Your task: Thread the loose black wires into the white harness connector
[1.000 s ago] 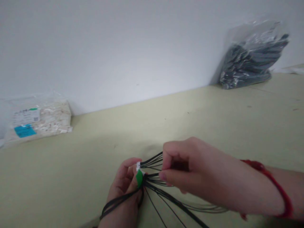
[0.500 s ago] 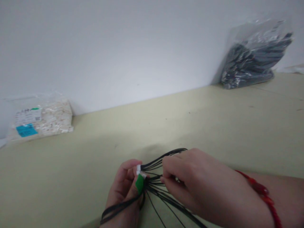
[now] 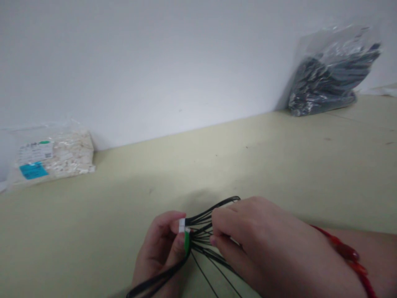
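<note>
Between the thumb and fingers of my left hand is a small white connector, with a green piece beside it at the thumb tip. Thin black wires fan out from the connector toward the right. Some black wires also loop back over my left wrist. My right hand is closed in a pinch on part of the black wires, just right of the connector. Its fingertips partly hide the strands they grip. A red cord bracelet circles the right wrist.
On the pale yellow-green tabletop, a clear bag of small white parts leans at the left against the white wall. A clear bag of dark grey-black items stands against the wall at the far right.
My left hand has turned slightly, so the white connector shows more and the green piece less. My right hand keeps its pinch, shifted slightly downward.
</note>
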Tool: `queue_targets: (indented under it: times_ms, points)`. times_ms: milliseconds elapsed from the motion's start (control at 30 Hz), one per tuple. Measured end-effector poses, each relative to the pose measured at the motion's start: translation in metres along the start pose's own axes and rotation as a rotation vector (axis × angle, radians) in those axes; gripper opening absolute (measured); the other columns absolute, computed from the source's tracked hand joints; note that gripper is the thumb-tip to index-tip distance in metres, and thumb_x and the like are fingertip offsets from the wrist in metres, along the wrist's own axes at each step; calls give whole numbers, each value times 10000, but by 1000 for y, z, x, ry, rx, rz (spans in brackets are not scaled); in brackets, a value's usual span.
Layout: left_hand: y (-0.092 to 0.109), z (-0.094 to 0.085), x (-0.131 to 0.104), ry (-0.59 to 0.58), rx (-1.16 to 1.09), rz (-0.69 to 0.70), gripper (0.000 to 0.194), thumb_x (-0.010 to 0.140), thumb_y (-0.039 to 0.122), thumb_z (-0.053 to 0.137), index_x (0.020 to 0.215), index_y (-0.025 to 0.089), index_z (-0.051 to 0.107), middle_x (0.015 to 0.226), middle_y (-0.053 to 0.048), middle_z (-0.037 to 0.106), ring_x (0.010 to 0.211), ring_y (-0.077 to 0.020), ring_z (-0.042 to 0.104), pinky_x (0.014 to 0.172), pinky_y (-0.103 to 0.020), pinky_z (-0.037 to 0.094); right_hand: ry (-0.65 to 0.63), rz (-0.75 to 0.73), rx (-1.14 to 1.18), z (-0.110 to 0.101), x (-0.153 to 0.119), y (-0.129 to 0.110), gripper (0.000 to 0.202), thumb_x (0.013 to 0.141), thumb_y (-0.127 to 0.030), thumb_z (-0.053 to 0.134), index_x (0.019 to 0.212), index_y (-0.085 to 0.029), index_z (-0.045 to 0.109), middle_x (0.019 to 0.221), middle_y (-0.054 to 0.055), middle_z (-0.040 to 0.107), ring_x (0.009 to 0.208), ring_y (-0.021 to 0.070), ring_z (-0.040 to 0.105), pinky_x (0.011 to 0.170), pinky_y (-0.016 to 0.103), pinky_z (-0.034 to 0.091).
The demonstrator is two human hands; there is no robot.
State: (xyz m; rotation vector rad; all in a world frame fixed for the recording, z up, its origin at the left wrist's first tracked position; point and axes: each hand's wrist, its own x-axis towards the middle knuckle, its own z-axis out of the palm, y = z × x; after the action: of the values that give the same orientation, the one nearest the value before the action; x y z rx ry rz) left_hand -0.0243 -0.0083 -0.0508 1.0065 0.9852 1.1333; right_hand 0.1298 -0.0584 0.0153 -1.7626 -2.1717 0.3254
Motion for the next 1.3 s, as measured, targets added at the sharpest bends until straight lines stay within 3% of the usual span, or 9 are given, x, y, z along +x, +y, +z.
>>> queue_targets:
  times_ms: [167, 333, 467, 767, 967, 1033, 1200, 1300]
  points:
    - [-2, -3, -2, -13, -6, 17, 319, 552, 322, 756, 795, 235, 568, 659, 38, 612, 599, -37, 563, 545, -68, 451, -59, 33, -20, 1, 1, -2, 118, 747, -170, 436, 673, -188, 527, 627, 1, 552, 513, 110, 423, 483, 261, 193]
    - [-1, -1, -2, -18, 4, 13, 322, 538, 319, 767, 781, 231, 575, 660, 35, 613, 607, -36, 567, 549, -62, 460, 25, -63, -15, 1, 1, -1, 92, 723, -156, 472, 641, -182, 504, 566, -23, 521, 466, 106, 377, 462, 268, 146]
    - [2, 0, -4, -24, 11, 30, 302, 549, 325, 760, 769, 228, 578, 654, 36, 610, 597, -29, 557, 542, -58, 450, -6, -11, -32, 1, 0, -3, 94, 742, -157, 467, 668, -183, 520, 594, -9, 527, 490, 118, 410, 470, 263, 176]
    - [-4, -1, -3, -85, 6, -21, 318, 570, 322, 742, 795, 223, 542, 636, 35, 608, 576, -44, 551, 542, -98, 438, 224, -333, -68, 19, 6, 7, 119, 818, -137, 466, 716, -135, 527, 675, 14, 531, 580, 129, 438, 531, 286, 249]
    - [-6, -1, 0, -115, 15, -71, 298, 600, 307, 713, 805, 221, 516, 646, 45, 579, 586, -38, 531, 545, -104, 419, 260, -362, -88, 27, 11, 14, 136, 842, -168, 451, 724, -148, 515, 678, 11, 522, 576, 139, 420, 532, 293, 259]
    - [-5, 1, 4, -114, 8, -80, 258, 648, 309, 660, 837, 221, 508, 686, 37, 581, 614, -32, 524, 561, -99, 405, 259, -367, -131, 25, 12, 16, 86, 825, -138, 470, 759, -150, 523, 717, 16, 527, 623, 149, 434, 571, 295, 293]
    - [6, 2, 18, -51, -56, -5, 254, 719, 325, 556, 959, 247, 523, 909, 11, 611, 805, -46, 558, 724, -121, 429, 443, -476, -325, 6, 4, 10, 84, 743, -107, 530, 801, -163, 554, 775, 35, 526, 695, 189, 448, 642, 337, 324]
    - [14, 0, 20, -15, -94, 37, 286, 712, 308, 571, 993, 272, 533, 955, 22, 616, 861, -43, 564, 747, -106, 424, 281, -377, -359, 0, -4, 5, 111, 691, -90, 535, 632, -184, 539, 600, 5, 516, 501, 157, 421, 486, 295, 243]
